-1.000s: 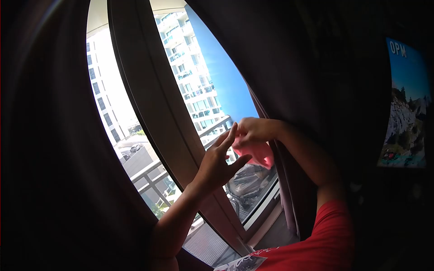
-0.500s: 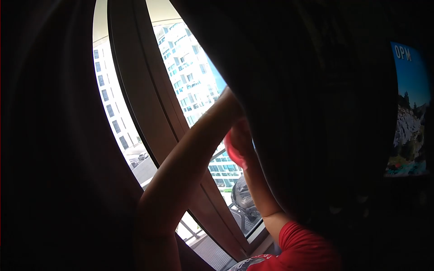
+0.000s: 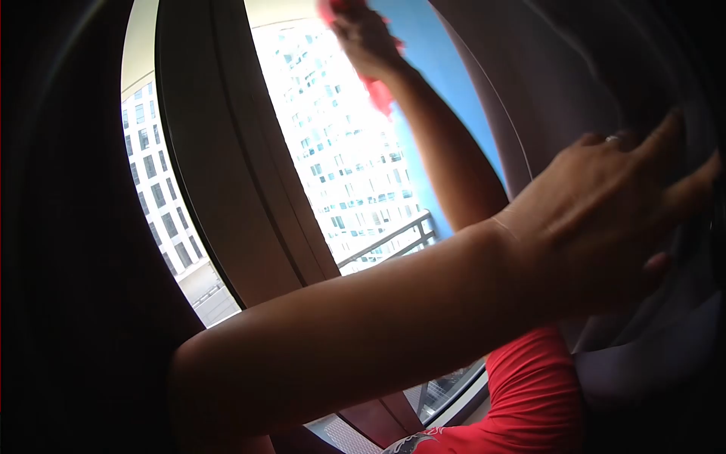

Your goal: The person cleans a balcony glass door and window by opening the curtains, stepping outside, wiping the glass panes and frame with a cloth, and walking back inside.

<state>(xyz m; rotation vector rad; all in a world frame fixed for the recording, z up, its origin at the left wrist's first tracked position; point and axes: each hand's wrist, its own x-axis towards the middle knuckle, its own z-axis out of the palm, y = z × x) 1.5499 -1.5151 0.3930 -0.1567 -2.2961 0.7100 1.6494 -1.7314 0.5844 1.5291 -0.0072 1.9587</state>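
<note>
Right fingers bunch a soft pinkish-red cloth (image 3: 380, 97) high before a tall, bright glass pane (image 3: 333, 163); left fingers spread at a dark purplish fabric curtain (image 3: 491, 57).
The right hand (image 3: 368, 44) grasps the cloth, which spills out above and below its fingers; whether it touches the glass, I cannot tell. Left of those fingers, the broad, dark brown upright window post (image 3: 227, 151) bounds the pane; to their right, the slanting curtain edge bounds it, leaving bright glass between for moving. The left hand (image 3: 597, 216), grasping nothing visible, lies well right of that edge, over the curtain folds. Its forearm crosses before the right arm, limiting room below the right fingers.
</note>
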